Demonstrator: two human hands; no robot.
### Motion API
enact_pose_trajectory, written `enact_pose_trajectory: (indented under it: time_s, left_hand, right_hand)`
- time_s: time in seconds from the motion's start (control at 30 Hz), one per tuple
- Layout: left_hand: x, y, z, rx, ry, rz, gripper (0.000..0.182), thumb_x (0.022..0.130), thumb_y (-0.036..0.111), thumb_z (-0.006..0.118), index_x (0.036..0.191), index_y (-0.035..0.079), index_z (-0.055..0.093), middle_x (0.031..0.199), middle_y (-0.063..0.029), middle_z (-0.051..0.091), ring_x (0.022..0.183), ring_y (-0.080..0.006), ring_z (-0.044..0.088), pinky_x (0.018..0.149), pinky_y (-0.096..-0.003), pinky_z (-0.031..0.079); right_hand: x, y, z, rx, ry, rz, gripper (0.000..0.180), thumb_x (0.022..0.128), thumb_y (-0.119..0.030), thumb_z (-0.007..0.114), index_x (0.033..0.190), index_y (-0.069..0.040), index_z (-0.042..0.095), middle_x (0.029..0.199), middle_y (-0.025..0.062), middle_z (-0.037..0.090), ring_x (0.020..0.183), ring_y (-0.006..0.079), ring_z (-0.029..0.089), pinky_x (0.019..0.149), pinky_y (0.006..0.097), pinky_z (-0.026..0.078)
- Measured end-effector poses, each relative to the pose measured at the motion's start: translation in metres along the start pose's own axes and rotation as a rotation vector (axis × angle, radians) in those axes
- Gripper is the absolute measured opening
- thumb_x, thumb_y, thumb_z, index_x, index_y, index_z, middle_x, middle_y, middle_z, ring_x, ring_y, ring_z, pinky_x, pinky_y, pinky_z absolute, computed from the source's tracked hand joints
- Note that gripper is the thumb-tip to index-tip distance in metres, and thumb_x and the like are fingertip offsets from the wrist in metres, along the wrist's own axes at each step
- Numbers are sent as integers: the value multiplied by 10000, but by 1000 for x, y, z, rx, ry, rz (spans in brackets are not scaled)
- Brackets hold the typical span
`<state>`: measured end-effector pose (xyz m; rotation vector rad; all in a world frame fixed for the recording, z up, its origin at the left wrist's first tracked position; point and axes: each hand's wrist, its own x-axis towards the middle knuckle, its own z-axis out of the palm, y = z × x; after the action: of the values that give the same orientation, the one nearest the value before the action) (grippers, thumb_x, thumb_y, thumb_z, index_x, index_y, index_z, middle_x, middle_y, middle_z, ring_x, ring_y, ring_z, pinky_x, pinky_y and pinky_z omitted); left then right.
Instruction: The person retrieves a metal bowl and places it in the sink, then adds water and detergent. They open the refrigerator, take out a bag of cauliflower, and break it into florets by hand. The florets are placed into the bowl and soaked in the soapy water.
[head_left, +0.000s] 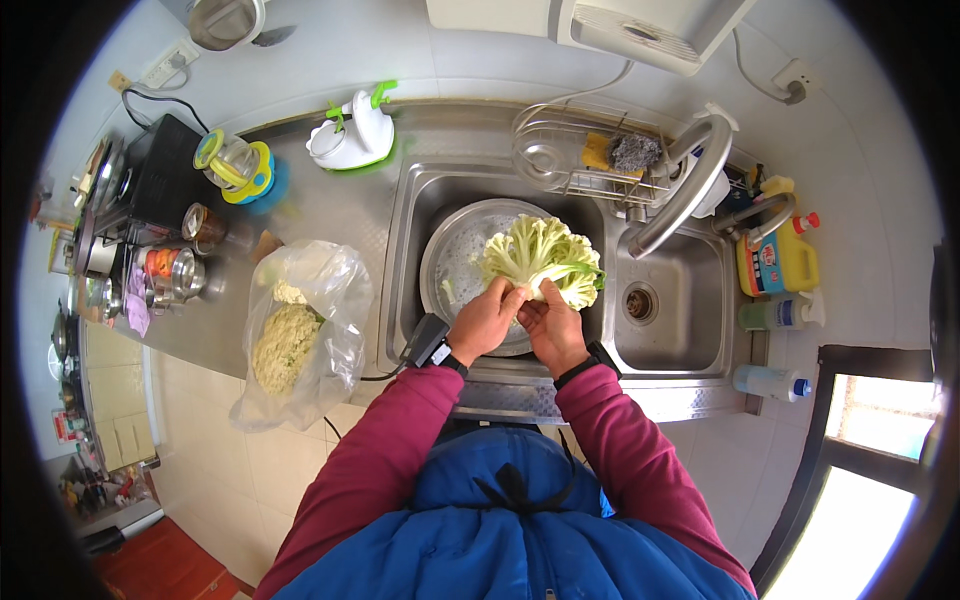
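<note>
A large piece of cauliflower (538, 255), its pale green stems turned up, is held by both hands above a round metal basin (437, 251) in the left sink bowl. My left hand (487, 319) grips the stem end from the left, and my right hand (553, 324) grips it from the right, fingertips almost touching. A green leaf shows at the cauliflower's right side. The basin holds water with foam and small pale bits. On the counter to the left, a clear plastic bag (345, 300) holds more cauliflower (286, 349).
A curved faucet (694, 187) reaches over the smaller right sink bowl (675, 330). Behind the sink, a wire rack (600, 184) holds a sponge and a scourer (634, 152). Bottles and a yellow jug (780, 262) line the right edge. A white-and-green hand-cranked appliance (356, 133) stands at the back.
</note>
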<state>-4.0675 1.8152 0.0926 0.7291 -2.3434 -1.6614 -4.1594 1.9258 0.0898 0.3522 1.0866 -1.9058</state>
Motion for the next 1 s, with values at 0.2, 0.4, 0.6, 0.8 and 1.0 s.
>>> enact_pose_trajectory:
  time_s: [0.2, 0.4, 0.6, 0.8, 1.0]
  left_hand:
    - [-12, 9, -1, 37, 75, 101, 319, 998, 354, 521, 1053, 41, 555, 772, -131, 637, 674, -241, 640, 621, -361, 483]
    - [-15, 15, -13, 235, 176, 322, 252, 933, 271, 618, 1048, 50, 581, 956, -134, 642, 811, -334, 641, 671, -397, 499]
    - [-12, 15, -13, 448, 30, 479, 222, 844, 198, 672, 1016, 72, 609, 1026, -90, 615, 900, -324, 614, 743, -414, 499]
    - [-10, 13, -11, 513, 20, 501, 221, 816, 164, 677, 1006, 77, 606, 1013, -91, 607, 890, -325, 607, 758, -417, 500]
    - [-8, 11, -8, 606, 19, 568, 182, 793, 151, 680, 924, 73, 581, 937, -91, 577, 854, -331, 595, 750, -433, 492]
  right_hand:
    - [4, -12, -3, -80, -73, 111, 363, 971, -390, 531, 1127, -66, 577, 984, 78, 628, 885, 186, 598, 788, 325, 473]
    - [-5, -25, -10, -97, -112, 301, 529, 856, -517, 596, 1151, -78, 574, 1038, 83, 600, 950, 214, 579, 837, 352, 459]
    - [2, -9, -1, -46, -125, 222, 527, 891, -553, 606, 1212, -136, 581, 1089, 40, 637, 941, 216, 615, 833, 393, 499]
    - [3, 7, -4, -179, -56, 89, 373, 890, -394, 691, 1149, -135, 616, 1016, 31, 648, 849, 181, 616, 740, 354, 512]
    - [2, 0, -3, -363, -8, 103, 351, 894, -410, 684, 1100, -131, 628, 905, 15, 662, 778, 161, 618, 714, 358, 508]
